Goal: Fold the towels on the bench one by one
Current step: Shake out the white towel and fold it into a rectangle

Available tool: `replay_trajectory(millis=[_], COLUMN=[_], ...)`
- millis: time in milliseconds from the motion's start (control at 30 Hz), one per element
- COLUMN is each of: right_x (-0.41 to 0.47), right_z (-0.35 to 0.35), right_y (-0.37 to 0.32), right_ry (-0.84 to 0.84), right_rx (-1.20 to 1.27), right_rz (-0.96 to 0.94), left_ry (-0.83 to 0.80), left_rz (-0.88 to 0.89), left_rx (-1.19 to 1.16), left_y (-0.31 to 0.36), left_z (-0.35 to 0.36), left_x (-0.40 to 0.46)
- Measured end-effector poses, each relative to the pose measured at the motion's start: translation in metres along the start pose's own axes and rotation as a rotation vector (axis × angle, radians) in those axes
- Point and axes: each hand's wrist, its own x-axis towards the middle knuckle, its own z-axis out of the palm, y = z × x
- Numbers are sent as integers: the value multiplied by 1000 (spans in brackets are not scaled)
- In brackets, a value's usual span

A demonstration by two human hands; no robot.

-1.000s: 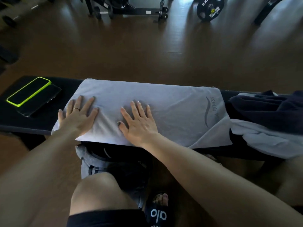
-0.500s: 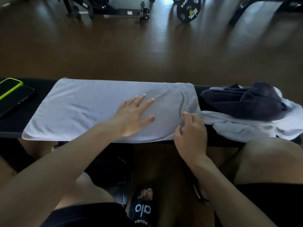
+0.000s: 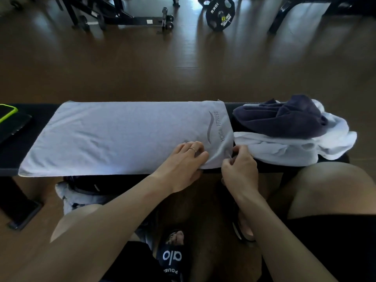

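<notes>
bench (image 3: 12, 159): grey towel (image 3: 122, 137) flat along its middle, unfolded pile (image 3: 284, 147) at right end | left hand (image 3: 183, 161): moved from towel's left end to near-right corner, fingers curled on cloth | right hand (image 3: 240, 167): now pinches that corner (next fold apparently starting)

Here's the pale grey towel (image 3: 114, 137), a soft matt cloth with a fine, even weave and a darker printed logo near its right end, lying on the counter (image 3: 38, 117), whose black padded top looks smooth and dull. Beside it the dark navy towel (image 3: 280, 119) shows a thicker, fuzzier cloth, heaped on a white towel (image 3: 284, 151) that looks soft and crumpled. Behind them the brown floor (image 3: 142, 64) gleams glossy with streaks of reflected light, and the black weight plate (image 3: 220, 14) has a slight sheen.
</notes>
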Motion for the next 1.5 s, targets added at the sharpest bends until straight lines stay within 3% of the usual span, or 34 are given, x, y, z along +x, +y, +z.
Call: replay_trajectory(millis=[233,333,467,633,767,833,967,1100,1267,1500], right_x=[-22,-21,-14,1,19,44,101,145,195,233], right_z=[-7,-5,0,11,13,18,29,37,55,54], right_y=[21,24,22,23,-6,-25,-27,-38,-60,-68], right_ry=[-44,47,129,-59,73,-31,-295,-157,-369,-345], right_rx=[-152,-128,-278,-584,-508,-526,-743,-703,-753,-888], right_rz=[-50,-27,-254,-281,-473,-556,-422,-518,-401,-242], left_ry=[-69,-26,35,-55,-142,-163,-343,-389,-260,-319], left_rz=[-5,0,-11,-50,-78,-152,-320,-329,-367,-365], left_rx=[65,87,99,238,89,41,14,-2,-13,6], left_y=[4,4,6,4,-3,-9,-20,-27,-49,-53], left_z=[-1,-1,-3,-2,-11,-15,-14,-16,-16,9], left_x=[-4,-5,1,4,14,22,27,41,78,80])
